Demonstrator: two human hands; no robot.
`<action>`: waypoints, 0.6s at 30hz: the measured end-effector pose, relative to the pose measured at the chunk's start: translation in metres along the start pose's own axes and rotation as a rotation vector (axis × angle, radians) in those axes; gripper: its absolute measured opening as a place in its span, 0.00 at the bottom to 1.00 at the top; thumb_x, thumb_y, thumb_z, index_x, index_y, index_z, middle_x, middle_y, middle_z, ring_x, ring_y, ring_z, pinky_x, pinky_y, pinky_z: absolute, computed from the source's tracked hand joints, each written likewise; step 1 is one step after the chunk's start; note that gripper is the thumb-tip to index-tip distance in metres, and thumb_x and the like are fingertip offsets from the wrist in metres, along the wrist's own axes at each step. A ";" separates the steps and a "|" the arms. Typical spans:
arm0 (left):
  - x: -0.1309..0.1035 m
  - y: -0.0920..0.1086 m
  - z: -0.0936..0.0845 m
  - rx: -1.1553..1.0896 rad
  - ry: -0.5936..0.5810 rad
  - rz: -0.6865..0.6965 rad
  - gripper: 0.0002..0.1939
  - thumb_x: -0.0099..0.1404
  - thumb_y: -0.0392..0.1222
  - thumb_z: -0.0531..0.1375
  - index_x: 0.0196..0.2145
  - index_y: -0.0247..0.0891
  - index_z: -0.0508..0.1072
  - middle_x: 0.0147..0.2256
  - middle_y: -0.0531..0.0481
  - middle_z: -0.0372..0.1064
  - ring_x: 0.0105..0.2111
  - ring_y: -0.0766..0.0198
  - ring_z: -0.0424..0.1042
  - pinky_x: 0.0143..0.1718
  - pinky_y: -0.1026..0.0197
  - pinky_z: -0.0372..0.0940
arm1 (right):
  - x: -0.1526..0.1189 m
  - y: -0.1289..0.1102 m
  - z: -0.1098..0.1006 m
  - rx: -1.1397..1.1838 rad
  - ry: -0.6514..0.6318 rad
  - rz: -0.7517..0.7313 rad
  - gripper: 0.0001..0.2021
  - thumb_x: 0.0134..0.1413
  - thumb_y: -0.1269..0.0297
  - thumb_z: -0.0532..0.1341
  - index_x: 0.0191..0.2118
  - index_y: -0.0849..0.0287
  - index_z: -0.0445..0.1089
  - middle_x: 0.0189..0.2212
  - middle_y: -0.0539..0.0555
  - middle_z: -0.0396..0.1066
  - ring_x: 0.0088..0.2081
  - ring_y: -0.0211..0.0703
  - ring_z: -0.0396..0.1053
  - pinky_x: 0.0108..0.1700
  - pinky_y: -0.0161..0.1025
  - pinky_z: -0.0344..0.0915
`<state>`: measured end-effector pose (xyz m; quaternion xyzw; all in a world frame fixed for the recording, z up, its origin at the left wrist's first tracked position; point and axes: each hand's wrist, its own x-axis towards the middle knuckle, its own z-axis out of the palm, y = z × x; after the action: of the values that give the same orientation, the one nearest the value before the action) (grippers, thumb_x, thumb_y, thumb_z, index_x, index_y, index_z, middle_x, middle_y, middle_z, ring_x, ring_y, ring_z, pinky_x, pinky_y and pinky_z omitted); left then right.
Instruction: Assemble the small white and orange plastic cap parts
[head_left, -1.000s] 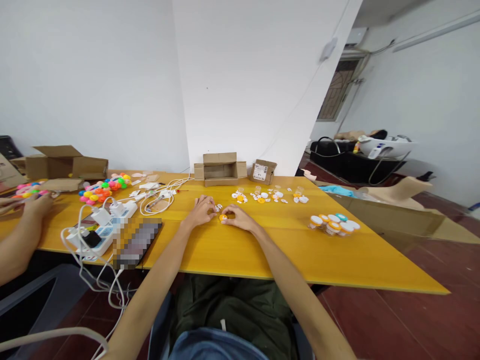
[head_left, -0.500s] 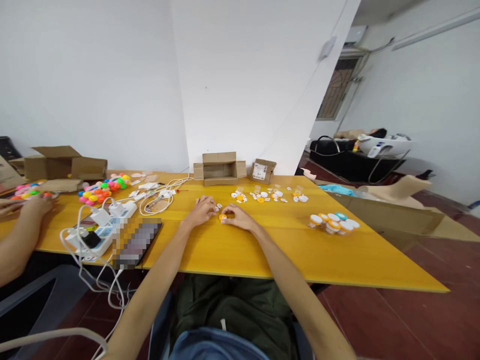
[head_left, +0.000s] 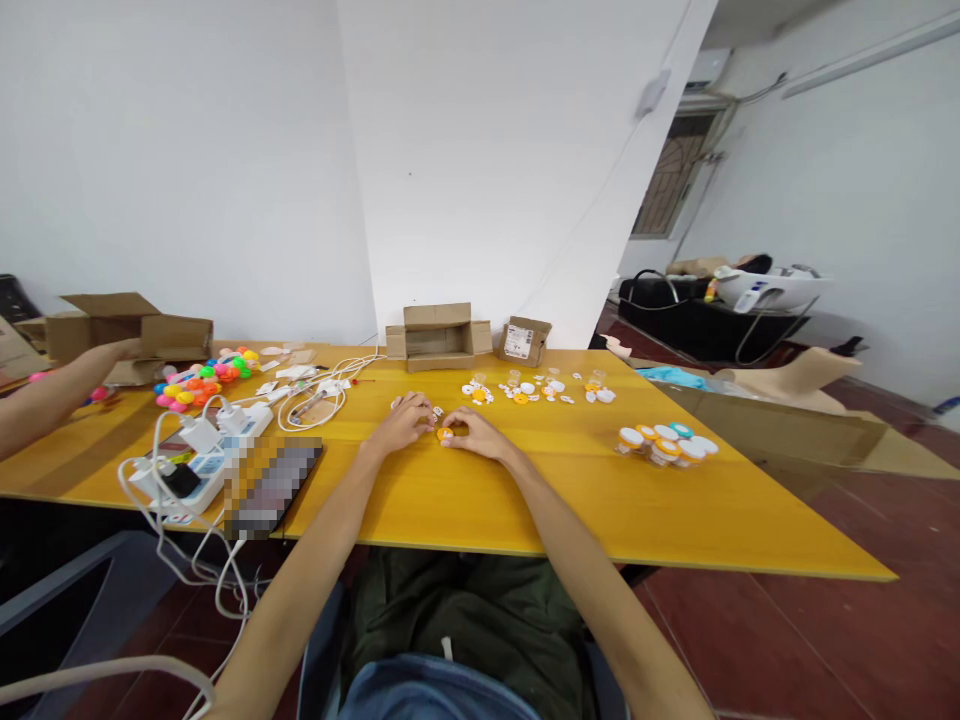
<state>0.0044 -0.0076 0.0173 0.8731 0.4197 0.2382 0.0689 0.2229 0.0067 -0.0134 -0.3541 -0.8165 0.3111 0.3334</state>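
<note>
Over the middle of the table, my right hand [head_left: 474, 436] pinches a small round orange lid [head_left: 444, 435] with a pale patch on it, between thumb and fingers. Just left of it, my left hand [head_left: 407, 422] is curled low, its fingertips beside small white pieces [head_left: 438, 411] with dark marks. What those fingers hold, if anything, is too small to make out. Beyond my hands lie groups of loose parts: white pieces, an orange lid [head_left: 521, 398] and clear little jars [head_left: 597, 379]. Several closed jars with orange, white and teal lids [head_left: 664, 446] stand together at the right.
An open cardboard box [head_left: 438, 345] and a smaller box [head_left: 525, 342] stand against the wall. At left are a white power strip [head_left: 214, 462] with cables, a phone-like device [head_left: 277, 485], colourful balls [head_left: 196, 390] and another open box [head_left: 105, 325]. A co-worker's arm [head_left: 67, 395] reaches there.
The co-worker's arm at far left has moved up and away, its hand now at the open cardboard box. My two hands stay almost in place around the orange lid.
</note>
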 end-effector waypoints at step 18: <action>0.001 0.000 0.000 0.003 -0.011 -0.042 0.08 0.66 0.38 0.62 0.34 0.48 0.81 0.47 0.49 0.69 0.53 0.53 0.60 0.59 0.45 0.54 | -0.001 -0.003 0.000 0.014 0.004 0.014 0.12 0.43 0.62 0.72 0.36 0.55 0.75 0.37 0.51 0.71 0.42 0.46 0.70 0.50 0.46 0.67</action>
<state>0.0049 -0.0066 0.0175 0.8657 0.4377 0.2311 0.0747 0.2225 0.0042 -0.0117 -0.3581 -0.8111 0.3183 0.3356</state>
